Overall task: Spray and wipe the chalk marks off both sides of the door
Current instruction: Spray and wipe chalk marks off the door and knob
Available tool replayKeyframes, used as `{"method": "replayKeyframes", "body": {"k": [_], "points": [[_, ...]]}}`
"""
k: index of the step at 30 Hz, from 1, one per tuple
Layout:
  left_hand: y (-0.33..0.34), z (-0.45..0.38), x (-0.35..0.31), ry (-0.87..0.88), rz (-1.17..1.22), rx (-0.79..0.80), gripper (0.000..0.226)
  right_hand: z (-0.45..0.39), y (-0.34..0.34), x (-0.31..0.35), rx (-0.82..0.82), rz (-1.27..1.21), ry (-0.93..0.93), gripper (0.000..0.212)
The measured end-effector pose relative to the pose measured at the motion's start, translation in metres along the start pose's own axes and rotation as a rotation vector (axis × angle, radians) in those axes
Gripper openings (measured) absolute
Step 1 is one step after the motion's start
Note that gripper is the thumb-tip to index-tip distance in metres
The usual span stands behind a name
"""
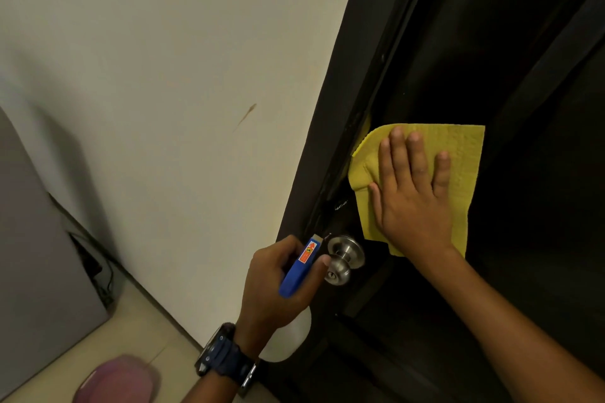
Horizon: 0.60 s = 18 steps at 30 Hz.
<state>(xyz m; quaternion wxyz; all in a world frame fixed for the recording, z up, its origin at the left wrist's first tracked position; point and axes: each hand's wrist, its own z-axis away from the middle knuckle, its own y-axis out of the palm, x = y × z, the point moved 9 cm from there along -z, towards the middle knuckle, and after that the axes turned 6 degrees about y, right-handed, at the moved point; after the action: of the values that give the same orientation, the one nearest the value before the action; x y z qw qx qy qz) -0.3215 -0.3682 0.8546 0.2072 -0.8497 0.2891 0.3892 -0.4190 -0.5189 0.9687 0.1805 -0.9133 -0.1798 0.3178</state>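
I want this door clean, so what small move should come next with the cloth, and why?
Probably slide the right hand, pressed flat on the yellow cloth, down and left toward the small white mark beside the cloth's lower left edge, above the door knob. That mark is uncovered. The left hand holds the spray bottle.

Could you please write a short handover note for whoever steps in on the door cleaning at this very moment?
Right hand: flat, fingers straight, pressing the yellow cloth against the dark door, above the knob.
Left hand: grips the spray bottle by its blue head, just left of the knob.
Done: wiping on this side is under way.
Left: a small white mark shows near the door's edge, beside the cloth; the door's other side is out of view, so check it.
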Motion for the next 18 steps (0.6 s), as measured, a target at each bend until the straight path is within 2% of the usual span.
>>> {"method": "replayKeyframes", "body": {"k": [5,11,15,18], "points": [[-0.005,0.004,-0.004,0.016,0.024,-0.031,0.051,0.025,0.014,0.035,0.005,0.093,-0.231,0.067],[0.002,0.018,-0.007,0.012,0.045,-0.036,0.045,0.042,0.016,0.025,0.051,0.22,-0.486,0.064],[0.01,0.041,-0.002,-0.021,0.102,-0.023,0.037,0.088,0.017,-0.015,0.133,0.216,-0.528,0.062],[0.016,0.06,0.0,-0.043,0.095,-0.03,0.031,0.135,0.018,-0.048,0.22,0.156,-0.483,0.063]]}}
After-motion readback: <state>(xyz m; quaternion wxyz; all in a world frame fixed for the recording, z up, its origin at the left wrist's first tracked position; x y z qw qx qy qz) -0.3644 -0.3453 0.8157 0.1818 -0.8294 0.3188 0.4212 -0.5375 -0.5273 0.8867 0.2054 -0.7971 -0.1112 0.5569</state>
